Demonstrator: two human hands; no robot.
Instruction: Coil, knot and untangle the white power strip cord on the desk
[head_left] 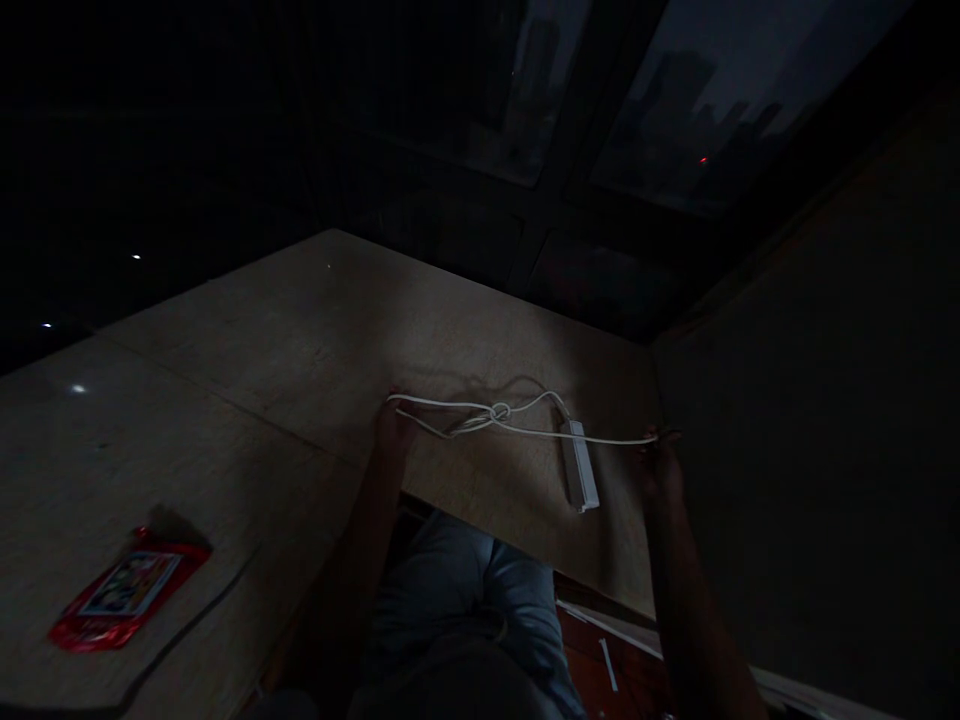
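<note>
A white power strip lies on a wooden table in dim light, with its white cable stretched across the tabletop and tied in a loose knot near the middle. My left hand grips the cable's left end. At the table's right edge my right hand pinches the cable's right end. The cable is pulled fairly taut between both hands.
A red packet with a printed picture lies at the near left of the table. Dark windows with city buildings stand behind the table. A plain wall rises at the right. My lap shows below the table edge.
</note>
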